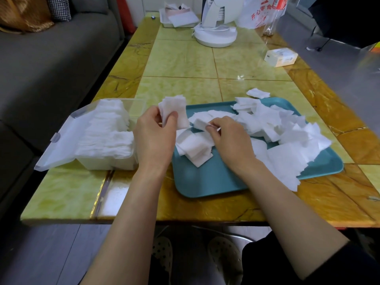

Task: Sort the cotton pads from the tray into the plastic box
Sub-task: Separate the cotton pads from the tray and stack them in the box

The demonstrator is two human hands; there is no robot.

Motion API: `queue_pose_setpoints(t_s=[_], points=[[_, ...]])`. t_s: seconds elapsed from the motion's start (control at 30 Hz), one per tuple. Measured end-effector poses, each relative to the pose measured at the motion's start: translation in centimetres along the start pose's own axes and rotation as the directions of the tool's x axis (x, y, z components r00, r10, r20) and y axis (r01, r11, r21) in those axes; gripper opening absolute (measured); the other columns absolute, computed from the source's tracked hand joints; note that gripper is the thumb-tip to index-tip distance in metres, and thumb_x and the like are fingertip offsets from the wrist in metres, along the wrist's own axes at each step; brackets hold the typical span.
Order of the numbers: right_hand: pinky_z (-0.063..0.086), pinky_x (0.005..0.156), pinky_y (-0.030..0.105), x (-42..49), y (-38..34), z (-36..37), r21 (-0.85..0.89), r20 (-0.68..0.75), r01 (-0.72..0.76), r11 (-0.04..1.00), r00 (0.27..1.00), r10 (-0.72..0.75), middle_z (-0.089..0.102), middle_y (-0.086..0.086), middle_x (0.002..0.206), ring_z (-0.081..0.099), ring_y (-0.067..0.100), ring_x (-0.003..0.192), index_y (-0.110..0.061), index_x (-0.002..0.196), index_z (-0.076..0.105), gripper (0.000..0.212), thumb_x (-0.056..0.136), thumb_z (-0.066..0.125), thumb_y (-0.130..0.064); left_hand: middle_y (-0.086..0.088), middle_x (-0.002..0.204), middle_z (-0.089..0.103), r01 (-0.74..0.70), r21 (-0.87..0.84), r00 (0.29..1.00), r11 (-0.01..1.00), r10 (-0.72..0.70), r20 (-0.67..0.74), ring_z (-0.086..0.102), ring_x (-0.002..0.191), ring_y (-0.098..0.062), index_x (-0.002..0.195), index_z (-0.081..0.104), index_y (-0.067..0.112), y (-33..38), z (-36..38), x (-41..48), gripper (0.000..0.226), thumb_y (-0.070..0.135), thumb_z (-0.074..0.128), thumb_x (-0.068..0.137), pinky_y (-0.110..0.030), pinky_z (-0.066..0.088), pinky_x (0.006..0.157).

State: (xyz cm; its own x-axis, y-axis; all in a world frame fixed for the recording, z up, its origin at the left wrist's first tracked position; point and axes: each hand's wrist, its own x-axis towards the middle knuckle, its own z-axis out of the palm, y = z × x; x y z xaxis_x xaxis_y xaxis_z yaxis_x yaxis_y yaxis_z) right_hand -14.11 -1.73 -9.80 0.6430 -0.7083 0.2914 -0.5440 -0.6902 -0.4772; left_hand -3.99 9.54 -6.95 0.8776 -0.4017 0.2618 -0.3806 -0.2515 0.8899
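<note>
The left hand (pixel 153 136) pinches a small stack of cotton pads (pixel 174 112) between thumb and curled fingers, raised between box and tray. The right hand (pixel 228 140) pinches a pad (pixel 200 123) at its fingertips over the teal tray (pixel 205 182); whether it is one pad or two is hard to tell, as the knuckles hide most of the fingers. A loose heap of pads (pixel 287 130) covers the tray's 3 o'clock half, some overhanging the near rim. At the tray's 9 o'clock stands the plastic box (pixel 123 161), lid (pixel 61 145) open and packed with pads, its right corner hidden by the left wrist. A stray pad (pixel 258 93) lies on the table (pixel 185 58) at the tray's 12 o'clock. The fan (pixel 214 36) beyond is cut off on top.
</note>
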Motion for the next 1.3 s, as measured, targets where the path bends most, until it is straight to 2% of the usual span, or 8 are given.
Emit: queue_pose_setpoints(t_s=[0.1,0.2,0.3,0.4,0.57,0.83,1.03,1.3], points=[[0.044,0.069,0.028,0.4,0.2,-1.1,0.306,-0.059,-0.061,0.95,0.995,0.083,0.063,0.002,0.076,0.059,0.014,0.07,-0.008,0.087,0.065,0.018,0.093,0.055,-0.022,-0.018,0.082,0.065,0.005,-0.005,1.0,1.0,-0.005,-0.012,0.048,0.065,-0.012,0.085,0.061,0.0,0.0,-0.1,0.0,0.022,0.021,0.059,0.089,-0.023,0.035,0.054],[0.051,0.066,0.02,0.5,0.2,-2.0,0.619,0.151,-0.247,0.746,0.969,0.195,0.064,0.001,0.07,0.061,0.002,0.056,-0.01,0.093,0.061,0.007,0.091,0.057,-0.015,-0.016,0.079,0.064,0.018,-0.008,1.0,1.0,-0.018,-0.018,0.047,0.063,-0.012,0.085,0.061,0.001,0.0,-0.1,0.1,0.022,0.022,0.058,0.089,-0.024,0.035,0.054],[0.05,0.078,0.032,0.2,1.5,-1.9,0.215,0.181,-0.245,0.945,0.961,0.208,0.067,0.003,0.085,0.065,0.017,0.08,-0.012,0.093,0.061,0.01,0.092,0.056,-0.021,-0.013,0.073,0.059,0.025,-0.003,1.0,1.0,-0.025,-0.016,0.042,0.061,-0.011,0.083,0.06,0.0,0.0,-0.1,0.0,0.022,0.021,0.058,0.089,-0.024,0.033,0.053],[0.043,0.077,0.034,-0.1,2.1,-1.7,-0.087,0.095,-0.193,0.977,0.975,0.201,0.063,0.007,0.103,0.057,0.025,0.097,-0.011,0.101,0.063,0.019,0.093,0.052,-0.024,-0.018,0.078,0.061,0.032,-0.003,0.999,0.999,-0.032,-0.01,0.044,0.063,-0.013,0.083,0.059,-0.001,0.0,-0.1,0.0,0.022,0.021,0.058,0.088,-0.029,0.034,0.056],[0.039,0.07,0.017,0.6,1.4,-2.0,0.308,-0.047,-0.128,0.943,0.988,0.15,0.061,-0.003,0.085,0.055,0.014,0.082,-0.011,0.093,0.064,0.01,0.091,0.056,-0.018,-0.018,0.077,0.061,0.026,0.011,1.0,1.0,-0.026,0.007,0.045,0.063,-0.014,0.081,0.058,-0.001,-0.2,0.0,0.0,0.023,0.021,0.058,0.088,-0.03,0.037,0.06],[0.052,0.077,0.021,0.4,0.5,-4.1,0.72,0.267,-0.215,0.66,0.963,0.023,0.061,0.011,0.088,0.057,0.013,0.079,-0.011,0.093,0.059,0.014,0.098,0.046,-0.011,-0.004,0.064,0.046,0.021,0.031,1.0,0.999,-0.021,0.021,0.037,0.058,-0.012,0.075,0.052,-0.001,-0.5,0.2,0.2,0.023,0.017,0.053,0.09,-0.027,0.029,0.053],[0.053,0.078,0.023,0.0,0.4,-5.1,0.758,0.345,-0.182,0.626,0.927,-0.149,0.059,0.005,0.082,0.059,0.008,0.075,-0.012,0.091,0.059,0.017,0.098,0.044,-0.007,-0.025,0.076,0.059,0.116,-0.064,0.926,0.991,-0.084,0.367,0.049,0.068,-0.015,0.089,0.061,-0.009,-0.9,0.5,0.3,0.032,0.021,0.054,0.082,-0.032,0.036,0.064],[0.054,0.073,0.027,0.2,0.5,-4.2,0.688,0.249,-0.109,0.717,0.964,-0.092,0.058,0.005,0.081,0.057,0.015,0.079,-0.01,0.093,0.058,0.014,0.097,0.046,-0.006,-0.01,0.078,0.057,0.168,-0.103,0.791,0.98,-0.071,0.608,0.049,0.074,-0.017,0.094,0.064,-0.008,0.2,0.9,-0.6,0.046,0.033,0.051,0.078,-0.034,0.038,0.069]])
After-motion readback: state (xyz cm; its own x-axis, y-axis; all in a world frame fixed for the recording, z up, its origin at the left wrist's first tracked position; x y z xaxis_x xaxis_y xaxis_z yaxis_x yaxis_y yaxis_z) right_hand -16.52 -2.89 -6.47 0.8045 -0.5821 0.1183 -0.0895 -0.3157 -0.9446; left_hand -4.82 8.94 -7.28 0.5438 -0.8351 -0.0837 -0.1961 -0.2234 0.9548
